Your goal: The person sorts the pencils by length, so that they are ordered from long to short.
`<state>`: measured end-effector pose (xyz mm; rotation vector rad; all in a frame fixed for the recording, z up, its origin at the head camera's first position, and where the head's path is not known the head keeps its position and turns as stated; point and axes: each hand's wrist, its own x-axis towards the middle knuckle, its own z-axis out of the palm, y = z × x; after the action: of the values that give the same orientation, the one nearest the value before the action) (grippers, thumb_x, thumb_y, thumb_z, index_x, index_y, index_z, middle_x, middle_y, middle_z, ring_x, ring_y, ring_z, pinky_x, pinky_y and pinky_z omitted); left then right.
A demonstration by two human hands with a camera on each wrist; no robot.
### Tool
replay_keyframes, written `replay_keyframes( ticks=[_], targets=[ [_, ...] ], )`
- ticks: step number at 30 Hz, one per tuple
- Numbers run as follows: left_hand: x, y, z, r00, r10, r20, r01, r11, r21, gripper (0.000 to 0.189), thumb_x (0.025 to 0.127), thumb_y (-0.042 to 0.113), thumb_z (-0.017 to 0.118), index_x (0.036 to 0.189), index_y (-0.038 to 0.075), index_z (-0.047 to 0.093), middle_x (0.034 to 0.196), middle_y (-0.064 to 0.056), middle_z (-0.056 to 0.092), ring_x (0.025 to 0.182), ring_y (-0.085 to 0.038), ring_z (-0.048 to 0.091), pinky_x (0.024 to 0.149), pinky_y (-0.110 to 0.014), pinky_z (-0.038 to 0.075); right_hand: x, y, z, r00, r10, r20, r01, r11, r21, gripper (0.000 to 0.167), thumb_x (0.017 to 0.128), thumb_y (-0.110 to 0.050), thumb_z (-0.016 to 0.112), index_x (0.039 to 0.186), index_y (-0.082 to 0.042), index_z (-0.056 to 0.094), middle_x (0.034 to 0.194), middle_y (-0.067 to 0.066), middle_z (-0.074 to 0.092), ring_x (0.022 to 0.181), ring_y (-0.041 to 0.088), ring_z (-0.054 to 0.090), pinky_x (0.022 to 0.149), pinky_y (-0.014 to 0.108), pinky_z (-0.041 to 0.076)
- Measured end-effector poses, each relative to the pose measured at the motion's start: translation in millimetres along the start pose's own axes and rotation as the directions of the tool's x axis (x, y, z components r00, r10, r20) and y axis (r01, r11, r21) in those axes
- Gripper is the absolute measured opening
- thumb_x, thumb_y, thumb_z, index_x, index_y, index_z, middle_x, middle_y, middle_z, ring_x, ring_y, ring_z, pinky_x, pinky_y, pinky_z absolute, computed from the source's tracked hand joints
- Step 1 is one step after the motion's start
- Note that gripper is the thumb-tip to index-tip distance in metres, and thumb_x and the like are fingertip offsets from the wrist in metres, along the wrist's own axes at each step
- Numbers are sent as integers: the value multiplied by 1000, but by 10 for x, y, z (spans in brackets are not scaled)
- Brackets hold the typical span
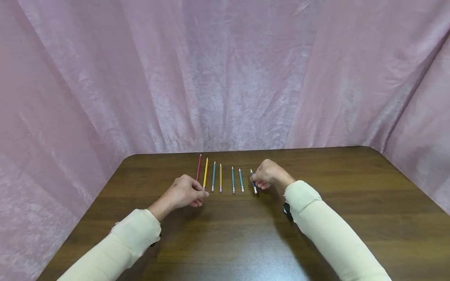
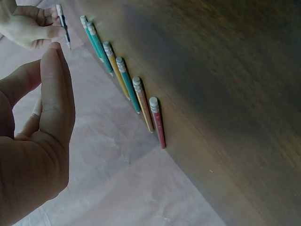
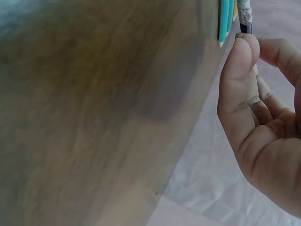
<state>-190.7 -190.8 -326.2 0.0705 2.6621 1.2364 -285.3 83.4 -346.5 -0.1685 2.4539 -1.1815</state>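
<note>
My right hand (image 1: 268,174) pinches a dark blue pencil (image 1: 254,187) between thumb and fingertips, at the right end of a row. In the right wrist view the eraser end of that pencil (image 3: 245,13) sticks out past the fingertips. My left hand (image 1: 184,191) hovers near the eraser end of a yellow pencil (image 1: 206,171), its fingers loosely bent and holding nothing. Beyond it lies a red pencil (image 1: 199,168), the leftmost. Between the hands lie a teal pencil (image 1: 213,177), a second yellow pencil (image 1: 220,178) and two more teal pencils (image 1: 233,180), points facing away.
The row lies on a brown wooden table (image 1: 218,234), towards its far edge. A slightly wider gap separates the second yellow pencil from the teal pair. Pink curtains (image 1: 225,78) hang behind and beside the table.
</note>
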Motion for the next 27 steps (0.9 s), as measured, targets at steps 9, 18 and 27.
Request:
replay_keyframes(
  ticks=[9,18,27],
  targets=[
    [-20,-9,10,1000,-10,-6,10,1000,6,11,87,6,76,84,-4,75,75,-10,72,62,-14,69,64,-34,63,137,-48,23,996,87,-17,-86,996,28,17,90,-1,67,73,0,65,58,4,61,47,7,57,52,23,58],
    [-52,0,14,1000,1,6,-1,1000,5,10,87,7,76,83,-2,77,75,-8,72,63,-14,69,61,-31,63,160,-80,20,992,127,-4,-127,992,16,18,91,-1,67,74,1,63,59,4,60,49,8,57,55,23,59],
    [-68,-10,34,1000,3,5,-3,1000,1,9,87,5,75,82,-2,76,76,-9,72,62,-14,68,60,-29,62,189,-20,57,989,145,-37,-146,989,-7,21,89,0,69,70,0,64,55,3,59,45,8,56,50,22,57]
  ],
)
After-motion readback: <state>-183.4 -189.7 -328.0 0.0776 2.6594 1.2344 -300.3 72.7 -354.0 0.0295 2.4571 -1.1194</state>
